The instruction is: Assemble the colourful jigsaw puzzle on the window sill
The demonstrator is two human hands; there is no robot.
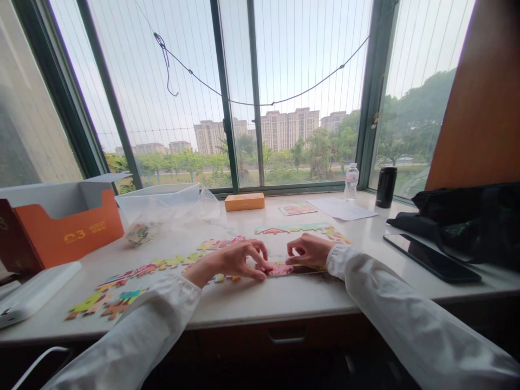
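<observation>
Both my hands rest on the white desk (pixel 252 303) in white sleeves. My left hand (pixel 238 259) has its fingers curled down, fingertips pressing on a pink jigsaw piece (pixel 280 269). My right hand (pixel 307 250) is curled too, its fingertips pinching the same pink piece from the right. Loose coloured puzzle pieces (pixel 122 295) lie in a band to the left, and an assembled strip of puzzle edge (pixel 300 229) runs behind my hands.
An orange and white box (pixel 60 227) and a clear plastic bag of pieces (pixel 162 216) stand at the left. A small orange box (pixel 244 201), papers (pixel 341 208), water bottle (pixel 351 182) and black cup (pixel 385 187) line the window. A phone (pixel 430 257) and black bag (pixel 467 216) lie right.
</observation>
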